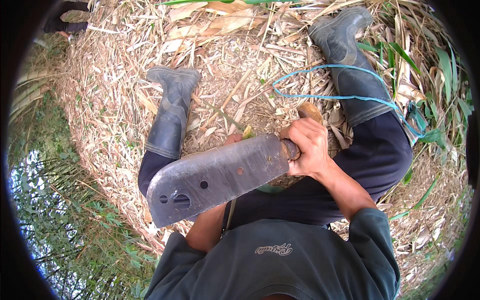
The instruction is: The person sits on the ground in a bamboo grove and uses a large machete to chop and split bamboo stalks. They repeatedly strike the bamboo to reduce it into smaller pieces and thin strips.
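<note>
My right hand (pixel 307 142) is wrapped round the wooden handle of a broad machete (pixel 215 175). The handle's rounded butt shows beyond my fingers. Its dark, worn blade lies across in front of my body, with several round holes and a blunt, rounded end to the left. Behind the blade is my left hand (pixel 233 139); only a bit of curled finger shows past the upper edge. Beside that finger sits the yellow-green end of a stalk (pixel 247 132), with a thin stem running away from it. What my left hand grips is mostly hidden.
My legs are spread, in dark rubber boots (pixel 172 110). A blue cord (pixel 325 96) loops around by the right boot. Dry leaves (pixel 115 100) cover the ground, with green plants (pixel 445 75) at the right and bushes (pixel 60 210) at the left. Another person (pixel 65 22) is at the far left.
</note>
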The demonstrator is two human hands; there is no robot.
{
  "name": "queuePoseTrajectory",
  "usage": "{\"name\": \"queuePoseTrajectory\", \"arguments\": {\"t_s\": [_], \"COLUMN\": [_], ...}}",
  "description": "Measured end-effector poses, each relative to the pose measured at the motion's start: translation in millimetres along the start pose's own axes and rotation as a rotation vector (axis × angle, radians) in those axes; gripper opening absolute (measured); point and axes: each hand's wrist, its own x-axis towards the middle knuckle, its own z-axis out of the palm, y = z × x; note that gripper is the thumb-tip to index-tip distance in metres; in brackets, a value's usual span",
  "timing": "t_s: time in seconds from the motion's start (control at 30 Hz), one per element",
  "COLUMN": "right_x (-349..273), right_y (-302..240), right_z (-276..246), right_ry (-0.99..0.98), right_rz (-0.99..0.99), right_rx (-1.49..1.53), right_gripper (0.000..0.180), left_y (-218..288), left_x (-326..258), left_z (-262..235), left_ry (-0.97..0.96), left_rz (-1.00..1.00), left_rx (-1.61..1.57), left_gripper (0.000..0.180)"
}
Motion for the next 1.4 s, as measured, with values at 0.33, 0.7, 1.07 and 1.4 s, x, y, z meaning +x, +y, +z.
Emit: {"name": "queuePoseTrajectory", "arguments": {"t_s": [0.33,0.7,1.07,1.4], "right_x": [-2,3,4,2], "right_y": [-2,-10,-9,-10], "right_z": [11,4,9,-1], "right_ry": [-0.049,-0.009,-0.095,-0.092], "right_rz": [-0.027,-0.037,-0.024,-0.04], "right_rx": [-0.018,-0.043,-0.037,-0.05], "right_gripper": [0.037,0.029,0.03,0.024], "left_y": [-25,-13,-17,20], "left_x": [-19,-13,-22,0], "left_z": [-6,19,14,56], "left_ry": [0.143,-0.003,0.087,-0.286], "left_rz": [0.178,0.136,0.291,0.615], "left_rx": [0.294,0.054,0.868,1.817], "left_gripper": [0.053,0.051,0.056,0.044]}}
